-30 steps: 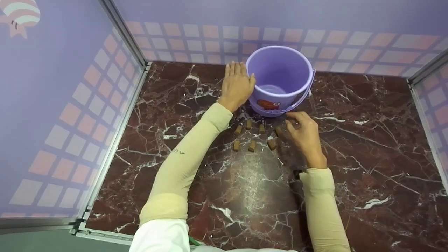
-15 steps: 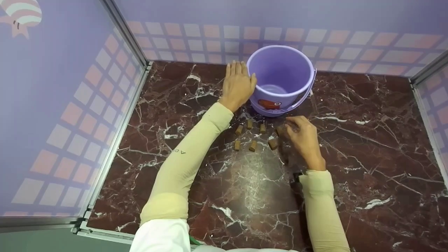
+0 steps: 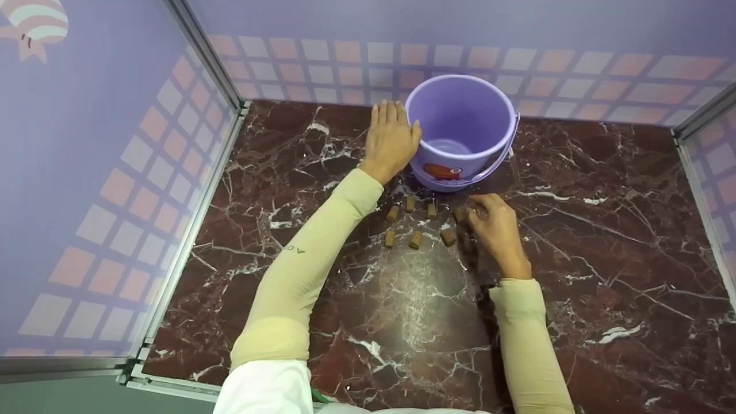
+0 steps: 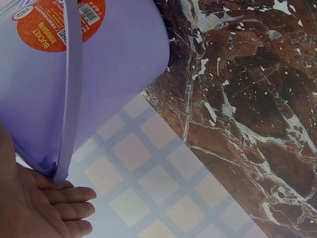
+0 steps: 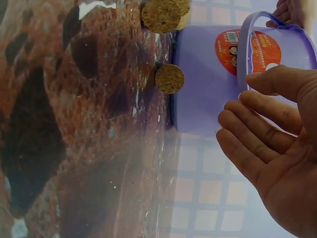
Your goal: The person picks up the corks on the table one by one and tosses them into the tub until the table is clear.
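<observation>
A purple bucket (image 3: 443, 161) stands upright near the back wall, its handle hanging down at the front right. My left hand (image 3: 391, 138) rests against its left side with fingers stretched out, and the thumb is at the rim. In the left wrist view, the fingers (image 4: 74, 203) lie beside the handle's hinge. In front of the bucket stand several corks in two loose rows. My right hand (image 3: 497, 227) hovers beside the rightmost cork (image 3: 458, 215) of the back row. In the right wrist view, thumb and fingers (image 5: 247, 144) are bent slightly, with nothing between them.
The dark red marble tabletop (image 3: 374, 322) has white veins. Purple panels with pink and white squares enclose it at the back (image 3: 575, 34), left and right, with metal frame strips (image 3: 172, 276) along the edges. A red sticker (image 4: 64, 25) marks the bucket's front.
My right hand has drifted slightly toward me, away from the bucket's base and closer beside the rightmost cork. Left hand, bucket and corks stay in place.
</observation>
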`<state>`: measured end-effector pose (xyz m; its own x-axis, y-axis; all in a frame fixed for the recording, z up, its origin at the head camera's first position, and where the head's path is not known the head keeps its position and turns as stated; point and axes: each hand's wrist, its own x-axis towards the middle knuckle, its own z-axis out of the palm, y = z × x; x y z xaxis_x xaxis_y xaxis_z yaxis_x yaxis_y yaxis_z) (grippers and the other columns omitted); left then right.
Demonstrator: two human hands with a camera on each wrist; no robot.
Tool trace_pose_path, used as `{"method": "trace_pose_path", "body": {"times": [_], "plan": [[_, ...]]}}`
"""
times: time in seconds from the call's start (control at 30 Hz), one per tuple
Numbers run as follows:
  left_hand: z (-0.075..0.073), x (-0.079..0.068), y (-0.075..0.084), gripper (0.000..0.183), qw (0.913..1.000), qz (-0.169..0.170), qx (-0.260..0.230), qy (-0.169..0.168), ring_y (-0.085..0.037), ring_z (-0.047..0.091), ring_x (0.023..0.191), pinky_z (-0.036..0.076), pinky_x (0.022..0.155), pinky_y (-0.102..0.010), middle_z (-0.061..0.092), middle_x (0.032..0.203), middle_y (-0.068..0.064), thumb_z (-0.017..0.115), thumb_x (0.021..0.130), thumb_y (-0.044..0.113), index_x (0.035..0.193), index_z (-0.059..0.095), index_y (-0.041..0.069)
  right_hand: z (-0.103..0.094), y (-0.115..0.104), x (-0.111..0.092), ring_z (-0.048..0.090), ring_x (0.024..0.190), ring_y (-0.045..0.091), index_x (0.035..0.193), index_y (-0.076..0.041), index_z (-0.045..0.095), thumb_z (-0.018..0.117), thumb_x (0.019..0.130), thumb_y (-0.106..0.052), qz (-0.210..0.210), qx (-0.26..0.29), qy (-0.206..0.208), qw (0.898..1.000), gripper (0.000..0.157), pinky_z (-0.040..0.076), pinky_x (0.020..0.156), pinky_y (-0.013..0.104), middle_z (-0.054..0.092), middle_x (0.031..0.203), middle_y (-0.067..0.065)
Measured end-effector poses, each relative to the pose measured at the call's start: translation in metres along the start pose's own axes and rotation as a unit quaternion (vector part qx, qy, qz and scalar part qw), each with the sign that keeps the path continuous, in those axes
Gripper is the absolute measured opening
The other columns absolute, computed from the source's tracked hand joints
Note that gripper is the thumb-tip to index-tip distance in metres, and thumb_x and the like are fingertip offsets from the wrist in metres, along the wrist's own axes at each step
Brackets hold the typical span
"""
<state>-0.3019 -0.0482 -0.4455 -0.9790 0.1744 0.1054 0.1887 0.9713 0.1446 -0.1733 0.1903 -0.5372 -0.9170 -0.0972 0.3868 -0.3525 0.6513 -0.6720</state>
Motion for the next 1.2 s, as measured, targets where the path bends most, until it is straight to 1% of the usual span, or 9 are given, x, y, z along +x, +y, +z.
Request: {"method": "trace_pose_path", "body": {"times": [0.27, 0.5, 0.63, 0.9, 1.1, 1.2], "plan": [[-0.002, 0.000, 0.001, 0.068, 0.9999, -0.001, 0.007, -0.009, -0.039, 0.024, 0.159, 0.003, 0.131, -0.046, 0.032, 0.168, -0.027, 0.026, 0.115, 0.041, 0.162, 0.031, -0.008, 0.008, 0.006, 0.001, 0.069, 0.097, 0.045, 0.109, 0.014, 0.073, 0.076, 0.086, 0.009, 0.009, -0.001, -0.010, 1.000, 0.023, 0.055, 0.091, 0.057, 0.071, 0.103, 0.027], [-0.001, 0.000, 0.000, 0.068, 0.9998, 0.000, 0.013, -0.013, -0.039, 0.022, 0.159, 0.002, 0.131, -0.046, 0.031, 0.168, -0.026, 0.023, 0.115, 0.040, 0.163, 0.030, -0.008, 0.014, 0.008, 0.000, 0.067, 0.105, 0.048, 0.111, 0.014, 0.071, 0.077, 0.089, 0.002, 0.035, -0.012, -0.040, 0.998, 0.026, 0.053, 0.098, 0.057, 0.069, 0.110, 0.029], [-0.002, -0.001, 0.000, 0.069, 0.9998, 0.000, 0.013, -0.018, -0.039, 0.021, 0.159, 0.001, 0.131, -0.046, 0.029, 0.169, -0.026, 0.021, 0.115, 0.041, 0.163, 0.027, -0.008, 0.016, 0.010, -0.001, 0.066, 0.107, 0.049, 0.112, 0.015, 0.070, 0.078, 0.090, 0.001, 0.035, -0.014, -0.047, 0.998, 0.026, 0.052, 0.100, 0.057, 0.069, 0.111, 0.030], [-0.002, 0.000, 0.000, 0.070, 0.9995, -0.003, 0.020, -0.022, -0.039, 0.021, 0.159, 0.001, 0.131, -0.046, 0.029, 0.169, -0.026, 0.021, 0.115, 0.042, 0.164, 0.026, -0.007, 0.020, 0.013, 0.000, 0.067, 0.104, 0.048, 0.109, 0.013, 0.071, 0.079, 0.092, -0.001, 0.034, -0.018, -0.056, 0.998, 0.024, 0.053, 0.098, 0.057, 0.070, 0.108, 0.028], [-0.001, -0.001, -0.001, 0.068, 0.9999, -0.001, 0.015, -0.009, -0.039, 0.024, 0.158, 0.004, 0.131, -0.047, 0.032, 0.167, -0.027, 0.024, 0.115, 0.040, 0.163, 0.030, -0.008, 0.022, 0.013, 0.000, 0.068, 0.101, 0.047, 0.105, 0.010, 0.073, 0.078, 0.094, -0.003, 0.030, -0.020, -0.063, 0.997, 0.019, 0.053, 0.096, 0.057, 0.070, 0.105, 0.026], [-0.001, -0.001, -0.001, 0.068, 0.9999, 0.000, 0.014, -0.009, -0.039, 0.024, 0.158, 0.004, 0.131, -0.047, 0.032, 0.167, -0.026, 0.024, 0.115, 0.040, 0.163, 0.030, -0.008, 0.022, 0.014, 0.000, 0.068, 0.101, 0.048, 0.106, 0.010, 0.073, 0.077, 0.094, -0.003, 0.032, -0.021, -0.071, 0.997, 0.018, 0.053, 0.096, 0.058, 0.070, 0.104, 0.026]]}}
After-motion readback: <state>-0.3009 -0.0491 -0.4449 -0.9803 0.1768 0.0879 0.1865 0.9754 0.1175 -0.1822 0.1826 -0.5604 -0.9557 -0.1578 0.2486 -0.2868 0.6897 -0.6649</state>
